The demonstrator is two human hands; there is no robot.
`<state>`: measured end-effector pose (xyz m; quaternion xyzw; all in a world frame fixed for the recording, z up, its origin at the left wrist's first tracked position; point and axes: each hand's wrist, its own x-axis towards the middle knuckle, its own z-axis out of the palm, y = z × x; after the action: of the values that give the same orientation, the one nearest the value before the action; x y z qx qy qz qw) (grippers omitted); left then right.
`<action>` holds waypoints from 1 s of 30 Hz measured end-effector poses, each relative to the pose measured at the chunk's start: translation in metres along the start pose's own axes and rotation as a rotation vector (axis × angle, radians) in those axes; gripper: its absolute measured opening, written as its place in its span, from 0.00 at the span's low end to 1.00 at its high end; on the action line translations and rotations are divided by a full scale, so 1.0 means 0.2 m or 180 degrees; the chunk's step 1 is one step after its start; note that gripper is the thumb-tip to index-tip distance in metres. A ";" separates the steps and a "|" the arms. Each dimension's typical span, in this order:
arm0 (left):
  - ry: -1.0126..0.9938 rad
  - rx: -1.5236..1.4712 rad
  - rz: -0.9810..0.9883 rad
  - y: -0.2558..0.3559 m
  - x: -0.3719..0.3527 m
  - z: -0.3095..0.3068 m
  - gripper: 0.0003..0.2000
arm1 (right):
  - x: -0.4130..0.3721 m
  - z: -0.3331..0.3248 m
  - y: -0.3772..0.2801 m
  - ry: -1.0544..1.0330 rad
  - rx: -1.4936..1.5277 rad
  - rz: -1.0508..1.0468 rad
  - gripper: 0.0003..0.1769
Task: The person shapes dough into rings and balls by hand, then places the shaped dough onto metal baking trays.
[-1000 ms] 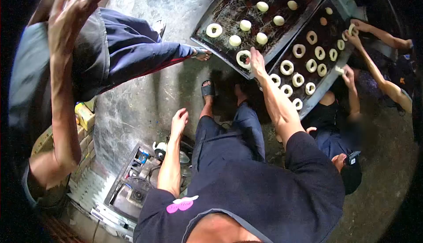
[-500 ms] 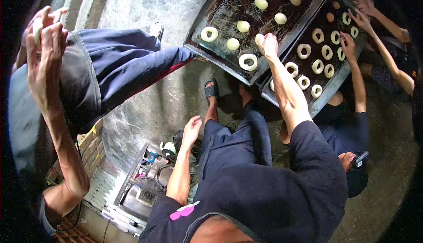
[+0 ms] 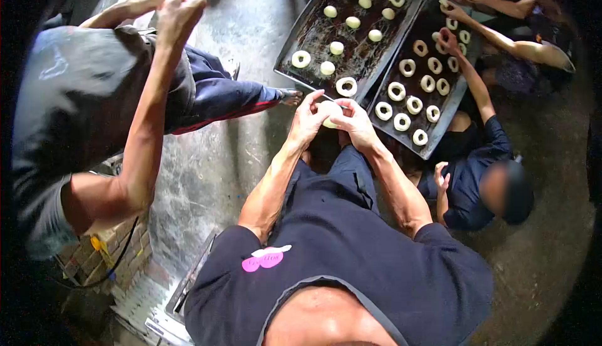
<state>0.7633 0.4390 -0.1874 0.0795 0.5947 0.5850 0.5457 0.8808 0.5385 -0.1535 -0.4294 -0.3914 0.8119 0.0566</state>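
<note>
In front of my body, a piece of pale dough (image 3: 330,114) is between my two hands. My left hand (image 3: 305,120) grips it from one side with bent fingers. From the other side, my right hand (image 3: 356,123) pinches it, fingertips close to those of the left. Just beyond my hands lies the near corner of a dark baking tray (image 3: 370,57). A dough ring (image 3: 346,86) rests there, beside a round dough ball (image 3: 327,68). Whether the held piece has a hole is hidden by my fingers.
A second tray (image 3: 401,83) with several dough rings (image 3: 414,104) adjoins on the right. Co-workers' hands (image 3: 448,40) reach over it. On the left stands a person (image 3: 106,89) with raised hands. A metal-cased machine (image 3: 182,302) sits at lower left.
My right hand has lifted a dough ball off the left tray and come back toward my body. My left hand has risen to meet it. The left person's hands moved rightward.
</note>
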 end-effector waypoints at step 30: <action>-0.0698 -0.1733 -0.0905 -0.14 0.04 0.12 0.18 | 0.07 -0.35 -0.20 0.0285 -0.1758 0.0060 0.15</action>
<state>0.7933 0.4512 -0.2079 -0.0907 0.3593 0.6284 0.6839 0.9143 0.6126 -0.1575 -0.4676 -0.5910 0.6552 -0.0530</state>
